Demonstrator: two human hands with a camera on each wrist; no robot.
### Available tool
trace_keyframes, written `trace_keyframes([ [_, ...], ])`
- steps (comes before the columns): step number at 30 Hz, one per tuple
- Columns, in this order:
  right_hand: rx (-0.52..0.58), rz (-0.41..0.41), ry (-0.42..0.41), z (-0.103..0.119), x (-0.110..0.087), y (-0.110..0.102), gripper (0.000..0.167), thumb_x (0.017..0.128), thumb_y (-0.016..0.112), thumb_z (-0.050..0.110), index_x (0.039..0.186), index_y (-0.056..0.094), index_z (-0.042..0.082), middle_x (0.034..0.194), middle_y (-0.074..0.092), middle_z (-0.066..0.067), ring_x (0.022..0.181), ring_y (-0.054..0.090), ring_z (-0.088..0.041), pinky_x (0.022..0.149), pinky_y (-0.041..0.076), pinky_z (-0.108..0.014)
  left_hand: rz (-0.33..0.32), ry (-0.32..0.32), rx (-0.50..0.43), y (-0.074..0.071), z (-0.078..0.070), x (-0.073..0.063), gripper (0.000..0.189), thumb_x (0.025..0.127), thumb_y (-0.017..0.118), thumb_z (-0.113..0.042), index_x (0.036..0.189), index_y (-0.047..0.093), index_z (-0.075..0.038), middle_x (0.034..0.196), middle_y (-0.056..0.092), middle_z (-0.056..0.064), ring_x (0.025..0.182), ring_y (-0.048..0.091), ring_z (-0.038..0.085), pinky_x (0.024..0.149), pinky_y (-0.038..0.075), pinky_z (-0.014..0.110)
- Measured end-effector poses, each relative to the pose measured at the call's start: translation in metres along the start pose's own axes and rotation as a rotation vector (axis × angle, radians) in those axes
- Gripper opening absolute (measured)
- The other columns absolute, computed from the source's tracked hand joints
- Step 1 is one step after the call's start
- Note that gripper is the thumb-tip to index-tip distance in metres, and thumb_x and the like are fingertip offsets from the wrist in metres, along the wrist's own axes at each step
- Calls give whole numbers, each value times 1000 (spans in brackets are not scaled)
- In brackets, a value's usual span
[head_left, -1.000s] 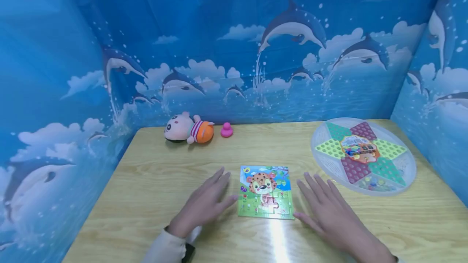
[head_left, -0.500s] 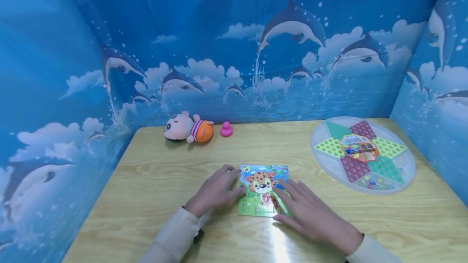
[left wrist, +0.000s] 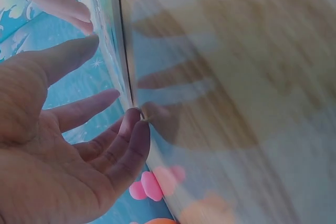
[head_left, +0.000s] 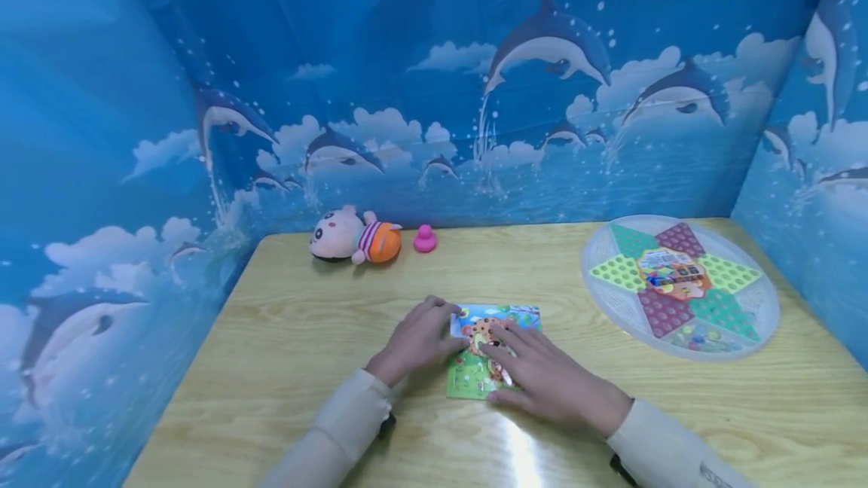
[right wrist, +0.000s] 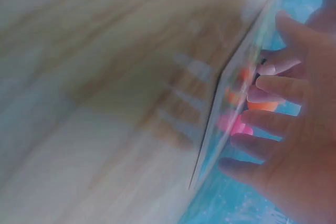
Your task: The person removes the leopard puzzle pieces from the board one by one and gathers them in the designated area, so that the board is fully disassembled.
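Observation:
A square jigsaw puzzle (head_left: 468,382) with a cartoon leopard picture lies flat on the wooden table. At its upper left edge is my left hand (head_left: 417,341), fingers relaxed and bent, thumb over the picture's left side. In the left wrist view, the fingertips of the left hand (left wrist: 68,135) are down at the table beside the puzzle's edge. My right hand (head_left: 549,379) spreads over the puzzle's right half and hides much of the leopard. The right wrist view shows the straight fingers of the right hand (right wrist: 294,119) above the puzzle (right wrist: 223,98); contact is unclear.
A plush doll (head_left: 356,236) in orange and stripes lies at the back left, with a small pink toy (head_left: 425,239) beside it. At the right stands a round Chinese checkers board (head_left: 678,285) with marbles in it. Dolphin-print sheets (head_left: 380,36) wall the table (head_left: 305,337).
Both hands have come inward from either side of the puzzle. The left has reached its upper left edge; the right has slid left over the picture. The puzzle appears to stay in place.

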State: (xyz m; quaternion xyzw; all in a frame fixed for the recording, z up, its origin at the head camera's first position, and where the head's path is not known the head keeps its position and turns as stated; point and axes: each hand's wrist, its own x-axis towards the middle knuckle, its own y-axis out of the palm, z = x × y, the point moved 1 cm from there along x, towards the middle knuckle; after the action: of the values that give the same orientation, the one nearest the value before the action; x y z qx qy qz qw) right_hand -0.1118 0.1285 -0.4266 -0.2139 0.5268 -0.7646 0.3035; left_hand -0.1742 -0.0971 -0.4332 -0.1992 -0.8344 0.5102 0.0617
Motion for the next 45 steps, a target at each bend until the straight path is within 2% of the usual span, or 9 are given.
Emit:
trace_keyframes([
  [4,27,32,0,0,4,2,70,98,60,51,152,44,9,161,28,-23,149,19,-47,117,19,-65,5,-17,-4,1,0,1,55,89,79,-36,136,62,-13,132,56,9,115,56,25,98,50,45],
  [9,20,28,-3,-1,6,5,72,95,66,50,151,45,9,160,30,-24,147,21,-50,115,20,-67,10,-32,-6,1,1,2,56,89,79,-36,137,61,-14,132,55,9,113,56,24,97,50,44],
  [25,44,48,-30,-8,6,1,71,94,67,49,152,45,15,160,30,-24,148,22,-48,115,24,-66,-1,-32,-9,3,3,4,53,87,80,-35,133,64,-15,123,55,7,101,55,19,86,52,39],
  [34,56,48,-36,-11,6,0,69,94,67,47,152,46,16,160,31,-24,147,23,-48,115,24,-65,-1,-89,-19,6,0,9,52,86,82,-35,130,65,-15,120,55,5,101,56,18,89,52,39],
  [40,60,49,-27,-12,6,1,69,94,67,47,152,47,15,160,31,-23,147,23,-48,114,24,-66,6,-121,-51,5,-1,12,52,84,83,-33,128,65,-14,111,55,2,92,54,16,84,51,36],
  [45,53,32,-40,-11,6,3,68,94,67,48,151,47,15,159,33,-23,146,25,-49,114,25,-67,12,-144,-74,5,-1,12,53,82,85,-30,128,64,-13,110,54,2,92,54,16,85,51,36],
])
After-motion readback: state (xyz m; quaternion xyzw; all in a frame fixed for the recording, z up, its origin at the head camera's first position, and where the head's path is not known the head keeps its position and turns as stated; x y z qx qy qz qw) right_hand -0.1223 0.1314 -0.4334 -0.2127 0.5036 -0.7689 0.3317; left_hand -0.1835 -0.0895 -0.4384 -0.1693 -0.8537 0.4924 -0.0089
